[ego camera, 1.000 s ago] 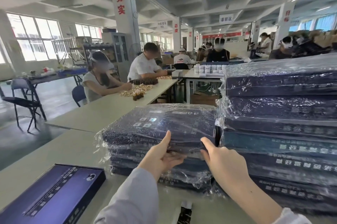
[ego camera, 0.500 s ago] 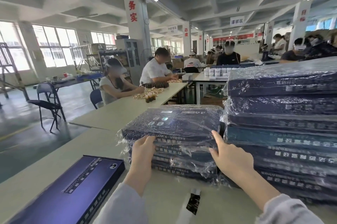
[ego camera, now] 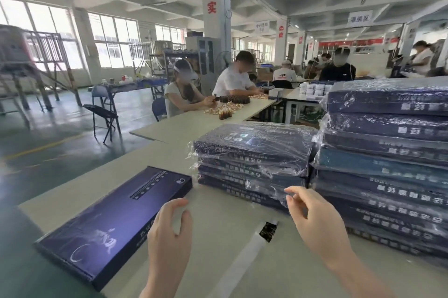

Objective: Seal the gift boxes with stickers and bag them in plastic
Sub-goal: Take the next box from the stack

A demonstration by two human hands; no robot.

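Navy box [ego camera: 114,222], perhaps overhanging table [ego camera: 218,256] edge

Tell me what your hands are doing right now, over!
Left hand open, right hand open, both empty. Unbagged gift box lies flat beside left hand. Sticker strip lies between the hands; bagged stack just ahead.

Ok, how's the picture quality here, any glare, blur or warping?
Head view: the left windows are blown out; white glints on the plastic break up the print on the shorter bagged stack and the taller bagged stack; a pale sheen lies across the unbagged box; of the hands, the left hand and right hand look slightly motion-soft; the wide lens bows lines near the edges.
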